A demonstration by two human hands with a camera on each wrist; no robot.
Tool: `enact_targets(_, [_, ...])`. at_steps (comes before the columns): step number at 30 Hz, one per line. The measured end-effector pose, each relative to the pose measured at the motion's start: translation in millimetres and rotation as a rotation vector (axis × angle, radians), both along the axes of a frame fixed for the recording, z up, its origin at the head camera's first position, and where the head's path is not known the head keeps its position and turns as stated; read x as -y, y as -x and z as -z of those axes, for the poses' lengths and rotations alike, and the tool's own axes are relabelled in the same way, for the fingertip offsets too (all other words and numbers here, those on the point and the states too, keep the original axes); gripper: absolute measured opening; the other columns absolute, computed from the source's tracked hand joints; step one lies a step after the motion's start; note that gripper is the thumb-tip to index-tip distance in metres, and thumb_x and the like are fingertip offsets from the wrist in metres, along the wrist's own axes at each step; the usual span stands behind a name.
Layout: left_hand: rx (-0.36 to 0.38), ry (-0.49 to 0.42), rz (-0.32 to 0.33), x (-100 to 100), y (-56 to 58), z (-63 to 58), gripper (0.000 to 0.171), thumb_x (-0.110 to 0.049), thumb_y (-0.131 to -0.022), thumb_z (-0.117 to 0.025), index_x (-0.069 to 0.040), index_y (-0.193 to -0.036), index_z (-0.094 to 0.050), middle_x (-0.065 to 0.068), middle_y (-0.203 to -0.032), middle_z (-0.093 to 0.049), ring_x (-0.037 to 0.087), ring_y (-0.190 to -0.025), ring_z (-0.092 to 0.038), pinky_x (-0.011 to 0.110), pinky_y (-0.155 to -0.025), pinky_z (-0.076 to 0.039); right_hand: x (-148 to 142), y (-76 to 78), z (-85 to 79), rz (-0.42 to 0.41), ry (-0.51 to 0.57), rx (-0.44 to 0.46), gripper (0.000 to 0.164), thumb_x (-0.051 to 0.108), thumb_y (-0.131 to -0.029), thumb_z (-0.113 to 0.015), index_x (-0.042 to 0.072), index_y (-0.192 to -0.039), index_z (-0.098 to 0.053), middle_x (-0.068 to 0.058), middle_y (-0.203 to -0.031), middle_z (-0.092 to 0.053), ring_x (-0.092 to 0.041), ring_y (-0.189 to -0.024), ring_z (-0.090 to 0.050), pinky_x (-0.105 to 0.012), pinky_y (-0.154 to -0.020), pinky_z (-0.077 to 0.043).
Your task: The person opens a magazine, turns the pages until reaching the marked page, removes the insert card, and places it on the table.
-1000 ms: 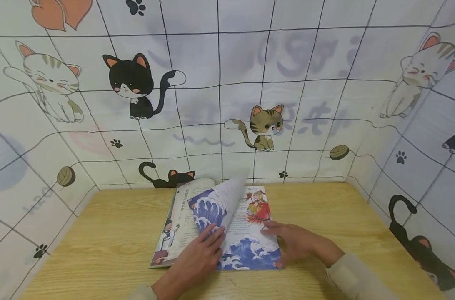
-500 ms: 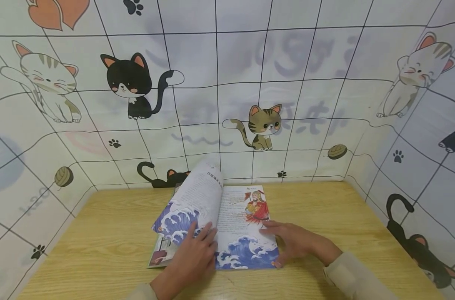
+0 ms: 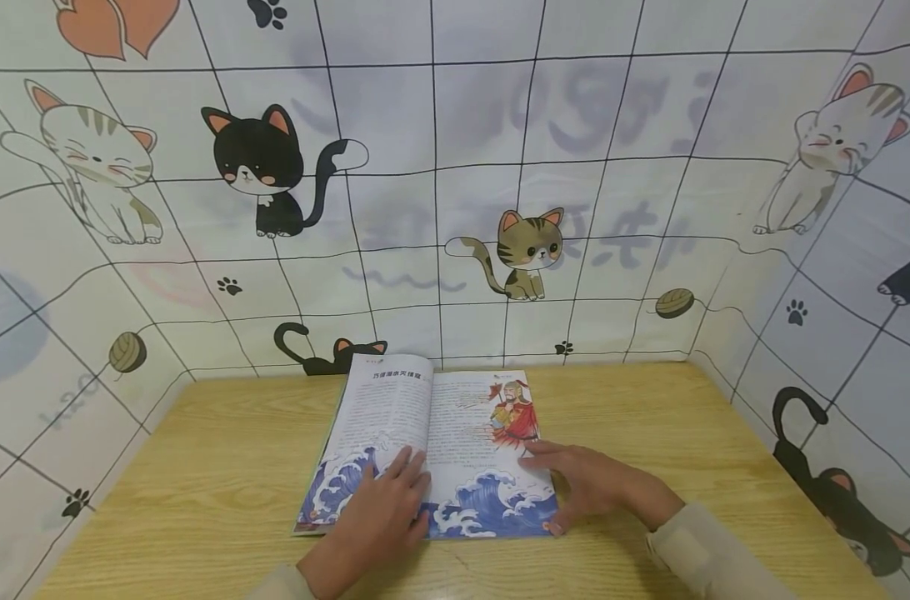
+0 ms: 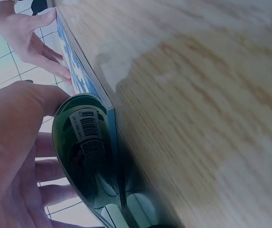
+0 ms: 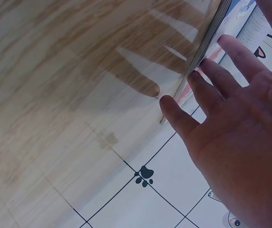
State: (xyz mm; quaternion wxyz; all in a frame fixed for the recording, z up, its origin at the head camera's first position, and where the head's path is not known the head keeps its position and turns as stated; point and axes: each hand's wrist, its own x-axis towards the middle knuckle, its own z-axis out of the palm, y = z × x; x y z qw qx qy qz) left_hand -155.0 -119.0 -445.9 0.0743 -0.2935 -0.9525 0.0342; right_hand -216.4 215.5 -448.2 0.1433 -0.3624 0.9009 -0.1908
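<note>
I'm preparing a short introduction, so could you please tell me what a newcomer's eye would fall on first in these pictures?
A newcomer would probably first notice the black-and-white cartoon cat, upper left on the gridded backdrop in the head view. Next would likely come the open book on the wooden table, with blue waves across the bottom of both pages and a red-clad figure high on the right one.

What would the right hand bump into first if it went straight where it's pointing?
The right hand would probably meet the right page of the open illustrated book first; whether its fingertips touch it is unclear.
</note>
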Motion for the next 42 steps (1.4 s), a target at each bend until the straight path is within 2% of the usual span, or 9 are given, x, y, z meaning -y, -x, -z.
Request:
enact_targets(10, [0.039, 0.001, -0.016, 0.0, -0.7, 2.3, 0.047, -0.04, -0.092, -0.063, -0.008, -0.127, -0.067, 0.011, -0.145, -0.053, 0.033, -0.136, -0.046, 0.066, -0.091, -0.047, -0.1, 0.4, 0.0, -0.002, -0.001, 0.002, 0.099, 0.059, -0.068, -0.083, 0.01, -0.147, -0.049, -0.016, -0.156, -0.036, -0.04, -0.141, -0.037, -0.059, -0.108, -0.034])
enact_targets(22, [0.03, -0.009, -0.006, 0.4, -0.5, 2.3, 0.048, -0.041, -0.093, -0.062, -0.008, -0.128, -0.066, 0.011, -0.145, -0.053, 0.033, -0.136, -0.047, 0.066, -0.09, -0.047, -0.3, -1.3, -2.5, 0.011, 0.008, 0.028, 0.093, 0.056, -0.071, -0.082, 0.011, -0.146, -0.05, -0.013, -0.157, -0.037, -0.038, -0.142, -0.035, -0.059, -0.108, -0.035])
enact_targets(25, [0.038, -0.01, -0.007, -0.5, -0.4, 2.3, 0.055, -0.048, -0.093, -0.061, -0.007, -0.129, -0.065, 0.013, -0.145, -0.052, 0.034, -0.136, -0.047, 0.065, -0.09, -0.047, -0.6, -1.2, -2.7, 0.004, 0.013, 0.011, 0.089, 0.057, -0.074, -0.08, 0.012, -0.145, -0.052, -0.013, -0.156, -0.039, -0.037, -0.142, -0.037, -0.058, -0.107, -0.036])
enact_targets(32, [0.07, -0.003, -0.011, -5.1, -0.7, 2.6, 0.086, -0.075, -0.084, -0.055, -0.004, -0.131, -0.061, 0.017, -0.147, -0.048, 0.036, -0.137, -0.044, 0.066, -0.091, -0.047, 2.2, -1.8, -4.5, 0.034, 0.043, 0.0, 0.077, 0.056, -0.08, -0.076, 0.013, -0.141, -0.057, -0.012, -0.153, -0.043, -0.038, -0.14, -0.039, -0.061, -0.107, -0.035])
enact_targets(42, [0.054, 0.048, -0.023, -8.0, -1.6, 2.8, 0.085, -0.074, -0.083, -0.058, -0.003, -0.129, -0.062, 0.019, -0.145, -0.05, 0.036, -0.135, -0.046, 0.063, -0.087, -0.05, 7.0, -5.0, -5.2, 0.058, 0.025, -0.011, 0.074, 0.055, -0.083, -0.073, 0.01, -0.14, -0.057, -0.015, -0.152, -0.044, -0.042, -0.138, -0.04, -0.066, -0.105, -0.034])
